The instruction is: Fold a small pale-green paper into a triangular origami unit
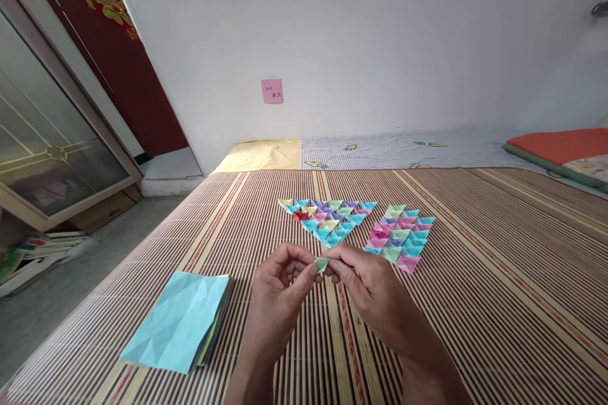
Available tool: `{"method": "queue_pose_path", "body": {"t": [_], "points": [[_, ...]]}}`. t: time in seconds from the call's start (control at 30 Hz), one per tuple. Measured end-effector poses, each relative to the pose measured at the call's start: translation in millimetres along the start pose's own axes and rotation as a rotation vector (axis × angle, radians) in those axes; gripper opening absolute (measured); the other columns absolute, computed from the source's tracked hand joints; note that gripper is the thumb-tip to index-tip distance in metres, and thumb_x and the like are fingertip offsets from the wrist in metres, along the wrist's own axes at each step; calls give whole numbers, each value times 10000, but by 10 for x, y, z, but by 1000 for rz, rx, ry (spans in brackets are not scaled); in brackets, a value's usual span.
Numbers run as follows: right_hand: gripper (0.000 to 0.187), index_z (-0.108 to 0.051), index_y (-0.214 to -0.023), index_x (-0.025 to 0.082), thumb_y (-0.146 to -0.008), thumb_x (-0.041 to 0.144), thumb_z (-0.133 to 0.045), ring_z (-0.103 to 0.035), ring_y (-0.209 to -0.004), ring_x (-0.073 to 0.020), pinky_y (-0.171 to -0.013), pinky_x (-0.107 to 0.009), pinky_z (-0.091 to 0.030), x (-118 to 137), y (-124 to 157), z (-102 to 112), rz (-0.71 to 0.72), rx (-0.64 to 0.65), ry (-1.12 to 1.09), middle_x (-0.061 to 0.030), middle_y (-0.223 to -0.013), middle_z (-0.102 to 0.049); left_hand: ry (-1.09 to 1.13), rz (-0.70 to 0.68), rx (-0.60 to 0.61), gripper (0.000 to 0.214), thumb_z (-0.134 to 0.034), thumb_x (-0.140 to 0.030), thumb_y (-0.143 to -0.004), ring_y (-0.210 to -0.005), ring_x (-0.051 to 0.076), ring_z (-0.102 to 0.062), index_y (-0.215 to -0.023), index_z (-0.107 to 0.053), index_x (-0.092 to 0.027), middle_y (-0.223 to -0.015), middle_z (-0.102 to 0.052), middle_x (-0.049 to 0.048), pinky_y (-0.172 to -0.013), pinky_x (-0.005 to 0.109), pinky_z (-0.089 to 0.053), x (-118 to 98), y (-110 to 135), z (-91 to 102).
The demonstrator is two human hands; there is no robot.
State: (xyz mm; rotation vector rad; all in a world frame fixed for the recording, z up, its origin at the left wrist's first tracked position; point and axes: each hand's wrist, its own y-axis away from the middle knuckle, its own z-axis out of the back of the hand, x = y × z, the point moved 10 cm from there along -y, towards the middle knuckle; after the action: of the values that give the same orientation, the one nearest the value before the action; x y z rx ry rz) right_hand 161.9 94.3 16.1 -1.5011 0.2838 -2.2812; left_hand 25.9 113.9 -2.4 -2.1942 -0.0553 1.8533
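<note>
A small folded piece of light green paper (322, 264) is pinched between both hands above the striped mat. My left hand (282, 288) grips its left side between thumb and index finger. On the right side, the thumb and fingers of my right hand (368, 281) are closed on the same piece. Just beyond the hands lies a triangle of small folded paper pieces (327, 216) in blue, purple, yellow, pink and red. To its right is a slanted block of similar paper pieces (401, 235).
A stack of creased paper sheets (178, 319), light blue on top, lies at the left on the bamboo mat (484, 304). A pink note (272, 91) is stuck to the wall. Folded orange bedding (565, 147) rests at the far right. Books (50, 250) lie low on the left.
</note>
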Motion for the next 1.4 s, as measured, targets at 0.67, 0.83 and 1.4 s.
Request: {"method": "queue_pose_path", "body": {"t": [0.67, 0.83, 1.4], "points": [[153, -708, -977, 222, -1007, 143, -581, -668, -961, -185, -838, -320, -528, 288, 5, 160, 201, -194, 92, -25, -988, -672, -71, -68, 19, 134, -759, -308, -926, -822, 159, -609, -860, -709, -202, -862, -661, 15, -745, 267, -500, 7, 12, -6], [155, -692, -952, 214, -974, 96, -594, -661, -978, -188, -848, -326, -520, 306, -3, 132, 226, -181, 98, -28, -995, -659, -129, -118, -3, 123, -743, -296, -936, -839, 172, -614, -860, -702, -207, -886, -669, 22, -743, 278, -488, -39, 6, 1], [147, -625, -929, 227, -1035, 212, -525, -661, -870, -202, -764, -338, -502, 222, 36, 271, 139, -330, 64, -20, -894, -686, -1, -87, -30, 106, -726, -248, -939, -819, 147, -611, -865, -662, -207, -942, -674, 17, -716, 251, -530, 22, -6, 4]]}}
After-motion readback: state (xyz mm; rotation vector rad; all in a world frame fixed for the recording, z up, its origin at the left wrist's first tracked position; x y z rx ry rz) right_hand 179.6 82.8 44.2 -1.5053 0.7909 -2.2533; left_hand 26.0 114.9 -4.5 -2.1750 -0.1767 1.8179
